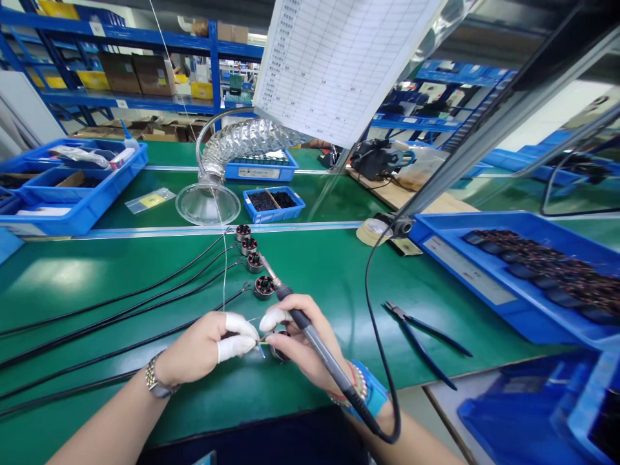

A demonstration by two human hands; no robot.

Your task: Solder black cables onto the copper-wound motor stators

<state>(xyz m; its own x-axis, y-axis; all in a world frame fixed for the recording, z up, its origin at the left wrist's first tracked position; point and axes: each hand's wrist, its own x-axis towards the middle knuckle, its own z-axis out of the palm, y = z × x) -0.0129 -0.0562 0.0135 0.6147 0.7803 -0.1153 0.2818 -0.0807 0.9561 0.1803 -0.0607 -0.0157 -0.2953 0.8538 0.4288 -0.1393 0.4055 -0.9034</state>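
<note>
Because the part in your hands is so small, their steadiness matters most here. Your left hand [201, 352] makes a narrow pinch on thin yellow and blue wires [261, 342], between a thumb and an index finger covered with white finger cots [236, 349]. Your right hand [303, 345] holds the soldering iron [301, 318] like a pen, closed around its dark handle, and its fingers lie close over a small motor [279, 353] on the green mat [72, 290] between your hands. It is better to keep both forearms low and supported, with the wrists near the mat, so the fine wires do not shake. Keep the hot metal shaft of the iron away from the finger cots and from the black motor cables [121, 296]. Its tip points toward a row of other motors [255, 261], but from this view I cannot tell if it touches one. Let the iron's cord [366, 290] run free past your right wrist. Side cutters [421, 336] lie on your right, near the blue tray [465, 287].
</note>
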